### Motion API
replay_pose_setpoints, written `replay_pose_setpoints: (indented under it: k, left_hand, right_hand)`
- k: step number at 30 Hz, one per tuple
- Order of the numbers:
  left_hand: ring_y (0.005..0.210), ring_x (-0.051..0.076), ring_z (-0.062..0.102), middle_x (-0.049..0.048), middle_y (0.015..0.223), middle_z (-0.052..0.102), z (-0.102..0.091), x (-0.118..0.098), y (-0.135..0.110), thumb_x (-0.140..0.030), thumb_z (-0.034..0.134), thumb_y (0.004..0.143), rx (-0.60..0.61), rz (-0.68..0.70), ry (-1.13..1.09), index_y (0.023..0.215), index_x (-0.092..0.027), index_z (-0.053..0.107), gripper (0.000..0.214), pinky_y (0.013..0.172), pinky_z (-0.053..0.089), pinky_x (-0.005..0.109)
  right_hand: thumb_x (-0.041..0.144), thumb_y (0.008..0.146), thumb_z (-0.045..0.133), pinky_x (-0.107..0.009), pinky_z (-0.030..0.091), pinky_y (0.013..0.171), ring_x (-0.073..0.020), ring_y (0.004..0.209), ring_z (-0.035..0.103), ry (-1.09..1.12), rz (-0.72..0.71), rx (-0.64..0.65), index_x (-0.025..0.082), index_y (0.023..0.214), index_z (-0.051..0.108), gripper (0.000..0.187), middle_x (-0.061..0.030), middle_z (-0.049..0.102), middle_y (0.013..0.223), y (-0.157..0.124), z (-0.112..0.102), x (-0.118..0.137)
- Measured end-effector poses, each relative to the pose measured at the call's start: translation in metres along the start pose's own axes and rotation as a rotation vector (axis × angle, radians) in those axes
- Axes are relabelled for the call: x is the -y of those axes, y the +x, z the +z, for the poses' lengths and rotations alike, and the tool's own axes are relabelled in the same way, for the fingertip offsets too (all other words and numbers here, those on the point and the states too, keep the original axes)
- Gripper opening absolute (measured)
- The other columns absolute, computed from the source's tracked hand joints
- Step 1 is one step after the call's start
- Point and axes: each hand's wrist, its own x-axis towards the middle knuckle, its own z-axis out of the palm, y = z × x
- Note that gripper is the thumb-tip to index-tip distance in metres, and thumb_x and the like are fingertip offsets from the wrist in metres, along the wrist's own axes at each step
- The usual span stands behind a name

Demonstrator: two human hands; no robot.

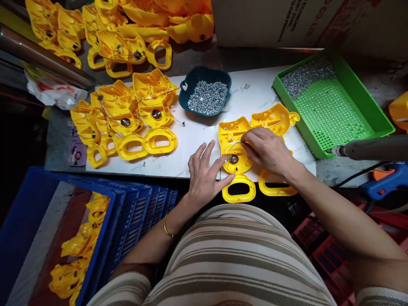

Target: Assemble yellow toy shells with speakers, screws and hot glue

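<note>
Two yellow plastic toy shell halves lie side by side at the table's front edge. The left half has a small round speaker and thin wires inside. My left hand rests flat beside it, fingers spread, thumb touching the shell near the speaker. My right hand lies over the seam between this half and the right half, fingertips pinched together on the wires inside the left shell.
A dark teal bowl of small screws sits behind. A green perforated tray with more screws stands at right. Stacked yellow shells lie left and at the back. A power screwdriver hangs right, blue crates below left.
</note>
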Motion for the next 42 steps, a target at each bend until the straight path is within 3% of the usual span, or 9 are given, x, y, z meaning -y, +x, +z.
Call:
replay_pose_setpoints:
  k: [7, 14, 20, 23, 28, 33, 38, 42]
  left_hand:
    - [0.138, 0.038, 0.030, 0.0175, 0.152, 0.035, 0.003, 0.005, 0.005, -0.049, 0.076, 0.074, 0.127, -0.026, -0.105, 0.122, -0.023, 0.062, 0.056, 0.107, 0.029, 0.056]
    - [0.136, 0.031, 0.035, 0.0097, 0.149, 0.039, 0.000, 0.001, 0.010, -0.029, 0.080, 0.072, 0.126, -0.102, -0.289, 0.101, -0.024, 0.069, 0.030, 0.110, 0.034, 0.051]
    - [0.138, 0.039, 0.030, 0.0161, 0.151, 0.035, -0.008, 0.000, 0.010, -0.044, 0.077, 0.074, 0.037, -0.008, -0.071, 0.106, -0.021, 0.068, 0.040, 0.108, 0.029, 0.058]
    - [0.139, 0.039, 0.028, 0.0144, 0.155, 0.030, -0.010, 0.004, 0.011, -0.042, 0.077, 0.075, 0.105, 0.036, -0.090, 0.106, -0.023, 0.069, 0.037, 0.108, 0.030, 0.058]
    - [0.141, 0.035, 0.026, 0.0091, 0.157, 0.027, -0.013, 0.011, 0.017, -0.025, 0.076, 0.074, 0.226, 0.044, -0.247, 0.097, -0.023, 0.071, 0.024, 0.111, 0.030, 0.055]
    - [0.141, 0.033, 0.027, 0.0081, 0.153, 0.035, -0.013, 0.006, 0.021, -0.014, 0.066, 0.080, 0.109, 0.077, -0.291, 0.089, -0.022, 0.072, 0.014, 0.111, 0.031, 0.055]
    - [0.135, 0.031, 0.038, 0.0116, 0.138, 0.051, 0.002, -0.003, 0.022, -0.013, 0.062, 0.082, -0.048, 0.080, -0.241, 0.083, -0.019, 0.066, 0.008, 0.108, 0.037, 0.054]
    - [0.128, 0.025, 0.051, 0.0139, 0.125, 0.060, 0.005, 0.002, 0.019, -0.008, 0.054, 0.081, -0.102, 0.016, -0.414, 0.088, -0.018, 0.055, 0.012, 0.105, 0.045, 0.046]
  right_hand:
    - [0.023, 0.096, 0.037, -0.032, 0.041, 0.071, -0.0222, 0.082, 0.055, 0.034, 0.013, 0.009, 0.019, 0.087, 0.056, 0.022, -0.0108, 0.064, 0.088, -0.001, -0.001, 0.000]
    - [0.023, 0.096, 0.038, -0.034, 0.043, 0.073, -0.0234, 0.083, 0.055, 0.058, 0.025, 0.010, 0.018, 0.089, 0.057, 0.021, -0.0116, 0.064, 0.089, -0.001, 0.000, 0.001]
    - [0.023, 0.097, 0.037, -0.032, 0.042, 0.072, -0.0224, 0.083, 0.056, 0.024, 0.019, 0.004, 0.018, 0.088, 0.057, 0.023, -0.0107, 0.065, 0.089, 0.000, 0.000, 0.001]
    - [0.023, 0.097, 0.038, -0.032, 0.042, 0.071, -0.0220, 0.081, 0.056, 0.028, 0.012, 0.004, 0.018, 0.087, 0.057, 0.022, -0.0106, 0.065, 0.088, 0.000, 0.000, 0.001]
    - [0.022, 0.095, 0.040, -0.032, 0.041, 0.071, -0.0219, 0.080, 0.056, 0.055, 0.038, 0.010, 0.018, 0.087, 0.057, 0.019, -0.0101, 0.064, 0.086, -0.001, -0.001, 0.001]
    - [0.022, 0.095, 0.040, -0.030, 0.040, 0.066, -0.0203, 0.077, 0.057, 0.073, 0.066, 0.021, 0.018, 0.088, 0.056, 0.018, -0.0093, 0.064, 0.086, -0.002, -0.002, 0.002]
    - [0.021, 0.096, 0.040, -0.028, 0.038, 0.063, -0.0190, 0.076, 0.057, 0.085, 0.047, 0.070, 0.018, 0.088, 0.059, 0.021, -0.0090, 0.064, 0.088, 0.000, -0.005, 0.002]
    - [0.020, 0.096, 0.042, -0.027, 0.037, 0.061, -0.0176, 0.077, 0.059, 0.078, 0.058, 0.127, 0.017, 0.090, 0.061, 0.021, -0.0081, 0.065, 0.090, -0.001, -0.007, -0.001]
